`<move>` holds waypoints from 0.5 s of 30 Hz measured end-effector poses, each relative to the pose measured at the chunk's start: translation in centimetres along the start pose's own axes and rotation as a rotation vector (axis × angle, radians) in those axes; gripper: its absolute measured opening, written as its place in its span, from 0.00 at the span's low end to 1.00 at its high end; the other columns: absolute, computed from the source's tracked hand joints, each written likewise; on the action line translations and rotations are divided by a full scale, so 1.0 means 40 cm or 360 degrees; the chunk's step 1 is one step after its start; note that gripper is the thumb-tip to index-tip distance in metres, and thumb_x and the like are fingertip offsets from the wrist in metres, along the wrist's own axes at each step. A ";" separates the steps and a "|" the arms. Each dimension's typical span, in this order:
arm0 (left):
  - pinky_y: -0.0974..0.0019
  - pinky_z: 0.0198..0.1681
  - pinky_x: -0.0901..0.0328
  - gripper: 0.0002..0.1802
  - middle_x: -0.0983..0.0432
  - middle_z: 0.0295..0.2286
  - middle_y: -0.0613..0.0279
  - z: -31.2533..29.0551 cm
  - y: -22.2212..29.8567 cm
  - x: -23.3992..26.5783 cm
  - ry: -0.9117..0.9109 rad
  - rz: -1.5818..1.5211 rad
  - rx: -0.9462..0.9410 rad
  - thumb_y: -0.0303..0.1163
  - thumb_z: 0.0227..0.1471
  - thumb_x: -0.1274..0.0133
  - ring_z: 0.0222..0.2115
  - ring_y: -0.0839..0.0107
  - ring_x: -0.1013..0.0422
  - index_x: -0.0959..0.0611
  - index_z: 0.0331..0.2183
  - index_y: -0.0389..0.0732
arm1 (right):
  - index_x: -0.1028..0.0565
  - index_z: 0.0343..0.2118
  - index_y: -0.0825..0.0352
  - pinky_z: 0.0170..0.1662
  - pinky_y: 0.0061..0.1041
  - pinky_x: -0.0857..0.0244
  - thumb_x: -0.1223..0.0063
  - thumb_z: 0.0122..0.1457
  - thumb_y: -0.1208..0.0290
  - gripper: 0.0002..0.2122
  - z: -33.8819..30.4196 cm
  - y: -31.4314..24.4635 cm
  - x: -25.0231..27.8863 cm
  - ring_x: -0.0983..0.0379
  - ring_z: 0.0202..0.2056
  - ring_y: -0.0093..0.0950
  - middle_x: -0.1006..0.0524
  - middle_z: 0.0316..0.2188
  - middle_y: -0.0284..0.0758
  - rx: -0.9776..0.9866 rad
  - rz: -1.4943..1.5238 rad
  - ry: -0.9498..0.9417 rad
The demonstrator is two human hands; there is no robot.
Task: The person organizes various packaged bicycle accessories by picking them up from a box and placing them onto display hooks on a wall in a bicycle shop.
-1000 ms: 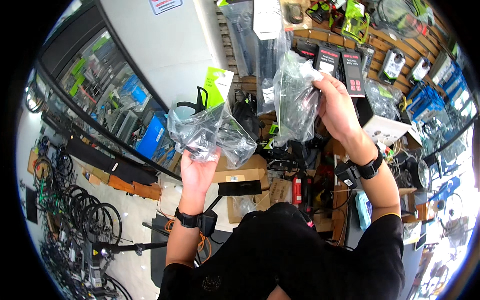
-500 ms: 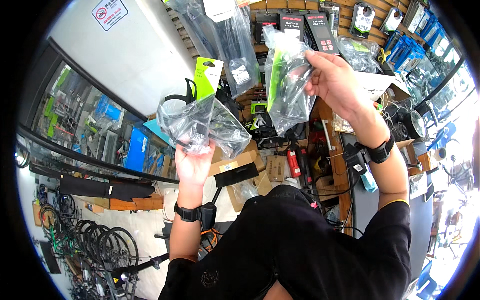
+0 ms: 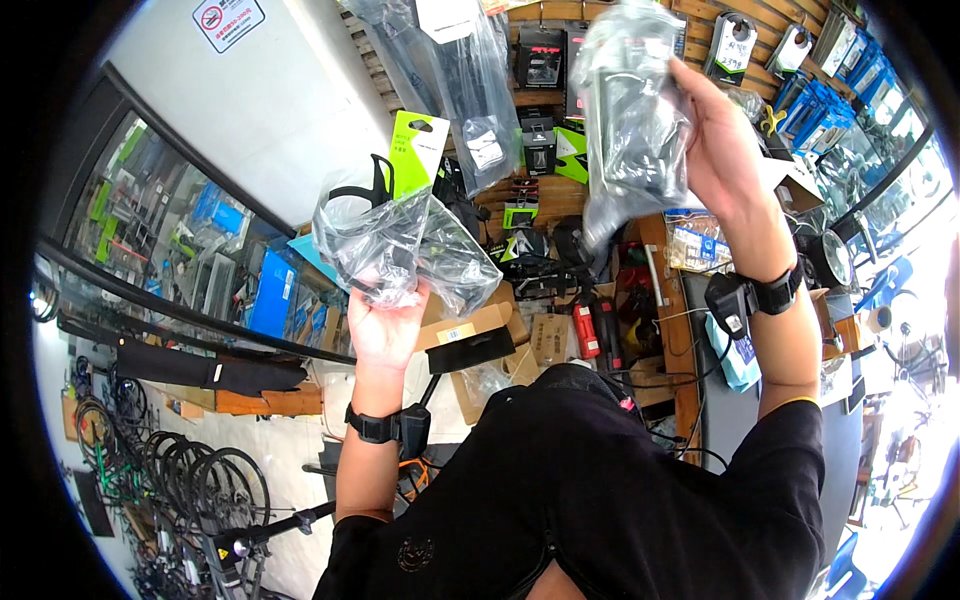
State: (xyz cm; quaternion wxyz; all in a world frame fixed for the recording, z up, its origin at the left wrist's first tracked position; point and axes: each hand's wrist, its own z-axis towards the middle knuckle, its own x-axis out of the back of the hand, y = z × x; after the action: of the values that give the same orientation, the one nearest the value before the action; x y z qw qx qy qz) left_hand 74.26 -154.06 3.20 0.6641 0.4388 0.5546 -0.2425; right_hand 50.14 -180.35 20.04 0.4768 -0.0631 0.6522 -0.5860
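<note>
My left hand (image 3: 384, 328) is closed around the lower end of a clear plastic bag (image 3: 372, 240). A black bottle cage (image 3: 380, 180) shows in the bag's upper part, beside a green and white hang card (image 3: 415, 160). Further right and higher, my right hand (image 3: 728, 155) grips a second clear plastic bag (image 3: 635, 135) by its right edge. Something black lies inside that bag; glare and motion blur hide its kind. The two bags are apart, both held up in front of a slatted display wall (image 3: 690, 30).
Long bagged black parts (image 3: 440, 80) hang between my hands on the wall. A glass display case (image 3: 200, 250) stands on the left, with bicycles (image 3: 225, 490) beyond it. An open cardboard box (image 3: 470, 325) and a red tool (image 3: 586, 330) lie below my hands. A grey bench (image 3: 730, 420) is at right.
My right hand has moved up and to the right with its bag. The bag has turned, and its green strip no longer shows. My left hand and its bag have hardly moved.
</note>
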 end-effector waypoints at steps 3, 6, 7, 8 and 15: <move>0.53 0.51 0.40 0.20 0.27 0.44 0.53 -0.003 -0.009 -0.013 0.0009 0.0003 -0.0009 0.40 0.56 0.57 0.46 0.58 0.32 0.25 0.46 0.38 | 0.35 0.53 0.72 0.48 0.36 0.30 0.61 0.62 0.57 0.24 0.005 -0.012 0.054 0.25 0.43 0.35 0.25 0.46 0.42 -0.0264 0.0205 -0.0104; 0.54 0.51 0.40 0.21 0.27 0.44 0.54 -0.008 -0.012 -0.016 0.0062 0.0044 -0.0049 0.41 0.55 0.56 0.45 0.58 0.32 0.25 0.46 0.38 | 0.31 0.49 0.70 0.44 0.33 0.28 0.63 0.63 0.56 0.21 -0.011 -0.002 0.052 0.24 0.40 0.33 0.23 0.42 0.41 -0.0148 0.0304 -0.0232; 0.54 0.51 0.40 0.21 0.27 0.44 0.54 -0.009 -0.011 -0.014 0.0094 0.0078 -0.0070 0.41 0.55 0.56 0.45 0.58 0.32 0.25 0.46 0.38 | 0.31 0.49 0.69 0.44 0.33 0.27 0.63 0.63 0.56 0.21 -0.011 0.005 0.054 0.23 0.40 0.33 0.23 0.42 0.41 -0.0115 0.0385 -0.0246; 0.53 0.52 0.40 0.22 0.27 0.44 0.54 -0.009 -0.010 -0.014 0.0081 0.0069 -0.0068 0.41 0.55 0.56 0.45 0.58 0.32 0.25 0.47 0.38 | 0.31 0.49 0.69 0.44 0.33 0.27 0.63 0.63 0.56 0.21 -0.010 0.011 0.058 0.23 0.39 0.33 0.23 0.42 0.41 -0.0081 0.0466 -0.0260; 0.53 0.52 0.40 0.22 0.27 0.45 0.53 0.001 -0.012 -0.009 0.0011 0.0099 -0.0053 0.41 0.55 0.56 0.46 0.57 0.32 0.26 0.47 0.38 | 0.30 0.48 0.68 0.45 0.35 0.28 0.65 0.63 0.58 0.20 0.044 0.015 0.117 0.23 0.39 0.33 0.23 0.42 0.40 -0.0229 0.0607 -0.0445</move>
State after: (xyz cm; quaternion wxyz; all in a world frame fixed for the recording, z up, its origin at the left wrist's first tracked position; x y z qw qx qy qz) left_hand 73.78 -154.38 3.37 0.6766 0.4455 0.5470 -0.2108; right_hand 49.15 -184.40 17.24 0.6587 -0.0531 0.6199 -0.4230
